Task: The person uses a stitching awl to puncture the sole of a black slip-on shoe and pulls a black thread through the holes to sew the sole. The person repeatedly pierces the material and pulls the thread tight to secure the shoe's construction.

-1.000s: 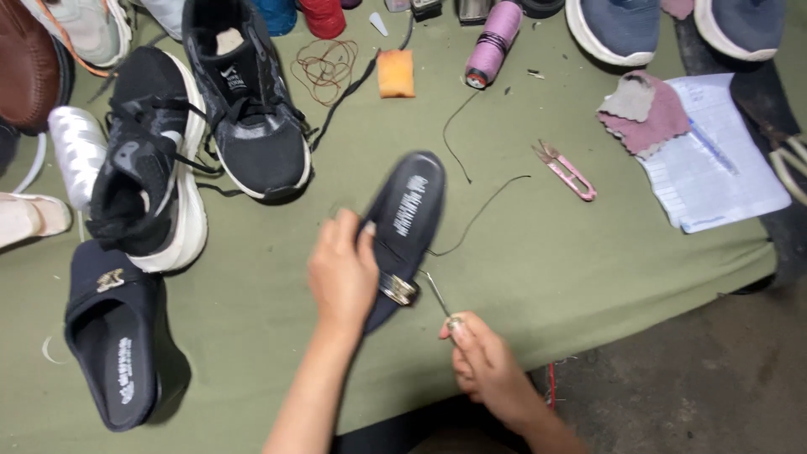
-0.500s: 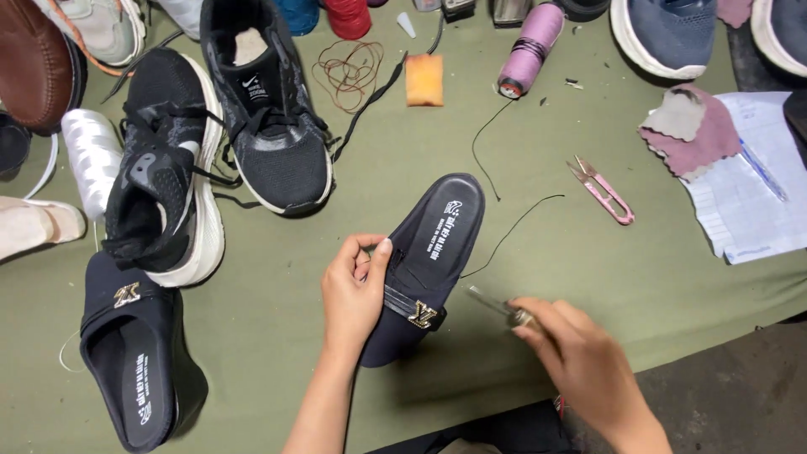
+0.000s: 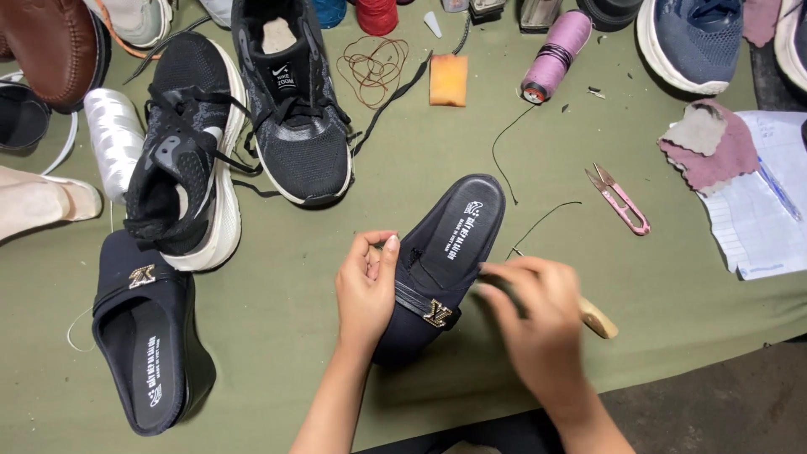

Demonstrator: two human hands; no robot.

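Left hand point(image 3: 366, 290) pinches the near-left edge of the dark slipper point(image 3: 441, 261), thumb and fingers closed on the fabric upper beside the gold buckle point(image 3: 436, 314). Right hand point(image 3: 538, 324) is blurred, closed around a wooden-handled tool point(image 3: 598, 319), touching the slipper's right edge; both equally near. Slipper's long axis runs from the grip up-right, heel end far. Soft cloth upper, smooth printed insole. Matching slipper point(image 3: 147, 340) lies well left; pink snips point(image 3: 620, 198) right on green cloth point(image 3: 277, 311).

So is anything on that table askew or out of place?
Mostly the sneakers: one black sneaker lies tipped on its side against the upright one. Loose dark thread trails across the green cloth. The left hand grips the navy slipper; the right hand is blurred.
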